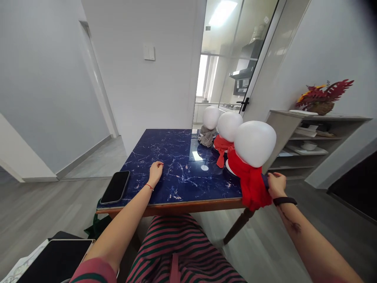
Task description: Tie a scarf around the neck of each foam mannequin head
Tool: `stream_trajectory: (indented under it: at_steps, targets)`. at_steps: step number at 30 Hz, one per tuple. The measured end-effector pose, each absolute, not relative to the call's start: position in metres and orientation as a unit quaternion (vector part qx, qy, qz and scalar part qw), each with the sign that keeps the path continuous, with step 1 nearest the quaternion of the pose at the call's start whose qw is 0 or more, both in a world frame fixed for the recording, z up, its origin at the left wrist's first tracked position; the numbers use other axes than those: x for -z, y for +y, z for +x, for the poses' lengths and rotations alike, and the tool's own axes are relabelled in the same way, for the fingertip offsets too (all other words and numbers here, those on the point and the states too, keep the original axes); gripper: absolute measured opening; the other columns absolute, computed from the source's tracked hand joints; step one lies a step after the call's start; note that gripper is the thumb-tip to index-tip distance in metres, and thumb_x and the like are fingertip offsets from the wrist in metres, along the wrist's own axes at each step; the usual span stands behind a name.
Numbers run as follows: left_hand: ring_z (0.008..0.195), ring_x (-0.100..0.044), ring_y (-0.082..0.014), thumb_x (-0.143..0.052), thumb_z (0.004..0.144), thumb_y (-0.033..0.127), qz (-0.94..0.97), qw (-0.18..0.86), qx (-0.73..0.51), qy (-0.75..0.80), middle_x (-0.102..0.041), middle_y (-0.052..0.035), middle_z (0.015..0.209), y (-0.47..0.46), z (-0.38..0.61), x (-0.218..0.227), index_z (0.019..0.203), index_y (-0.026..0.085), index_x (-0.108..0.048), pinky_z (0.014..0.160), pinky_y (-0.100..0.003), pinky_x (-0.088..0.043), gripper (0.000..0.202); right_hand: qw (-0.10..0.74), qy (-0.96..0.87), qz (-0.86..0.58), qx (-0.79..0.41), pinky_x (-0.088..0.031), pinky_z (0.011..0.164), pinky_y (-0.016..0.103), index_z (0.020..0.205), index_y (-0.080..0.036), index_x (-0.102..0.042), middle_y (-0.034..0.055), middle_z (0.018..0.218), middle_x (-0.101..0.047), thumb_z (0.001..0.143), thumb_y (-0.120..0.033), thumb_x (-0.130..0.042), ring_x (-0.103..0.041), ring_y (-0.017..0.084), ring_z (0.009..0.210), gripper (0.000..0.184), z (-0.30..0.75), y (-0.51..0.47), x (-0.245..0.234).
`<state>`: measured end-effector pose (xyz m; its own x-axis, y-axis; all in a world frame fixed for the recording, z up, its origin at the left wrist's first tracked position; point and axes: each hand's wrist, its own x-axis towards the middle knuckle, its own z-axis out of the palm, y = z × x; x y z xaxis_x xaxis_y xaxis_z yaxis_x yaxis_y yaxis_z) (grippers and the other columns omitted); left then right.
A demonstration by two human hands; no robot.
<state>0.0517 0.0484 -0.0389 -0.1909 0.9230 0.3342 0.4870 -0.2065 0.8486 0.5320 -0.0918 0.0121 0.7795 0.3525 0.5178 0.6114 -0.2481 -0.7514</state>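
Note:
Three white egg-shaped heads stand in a row along the right side of a blue marble table (173,157). The nearest head (255,143) wears a red scarf (250,181) that hangs over the table's edge. My right hand (276,184) is closed on the scarf's hanging end at the table's right corner. The middle head (229,125) has a smaller red scarf (221,148), and the far head (211,117) a grey scarf (206,136). My left hand (155,172) rests on the table top with its fingers curled, holding nothing.
A black phone (115,187) lies face up at the table's near left corner. A shelf unit (309,133) with a red flower arrangement (322,96) stands to the right. A glass door (235,59) opens behind the table. A dark tablet (55,259) lies at lower left.

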Motion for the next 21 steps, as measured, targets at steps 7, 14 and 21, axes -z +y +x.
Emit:
stream_trajectory:
  at_steps: [7,14,21]
  targets:
    - [0.082,-0.06,-0.0221,-0.046,0.071,0.015,0.637,0.158,-0.462,0.596,-0.062,-0.0067,0.08,0.031,0.054,0.029,0.071,0.019,-0.062,0.085,-0.04,-0.046,0.016,0.538,-0.533,-0.649,0.072,-0.05,0.077,0.034,0.102,-0.023,-0.048,0.0078,0.093,-0.06,0.087,-0.037,-0.043,-0.059,0.02,0.08,0.021,0.423,-0.114,-0.009]
    - [0.104,-0.054,-0.0261,-0.049,0.072,0.014,0.717,0.109,-0.416,0.549,-0.058,-0.0113,0.104,0.015,0.066,0.024,0.092,0.019,-0.06,0.098,-0.042,-0.04,0.024,0.392,-0.775,-0.49,-0.072,-0.045,0.092,0.032,0.115,-0.018,-0.048,0.0082,0.111,-0.059,0.083,-0.021,-0.053,-0.056,0.018,0.103,0.033,0.298,-0.057,0.015]
    - [0.109,-0.053,-0.0281,-0.049,0.075,0.016,0.759,0.074,-0.374,0.528,-0.06,-0.012,0.107,0.012,0.068,0.025,0.1,0.019,-0.057,0.1,-0.045,-0.037,0.027,0.268,-0.812,-0.515,-0.061,-0.043,0.092,0.039,0.115,-0.017,-0.053,0.0115,0.114,-0.059,0.086,-0.026,-0.054,-0.053,0.023,0.109,0.03,0.261,-0.009,0.018]
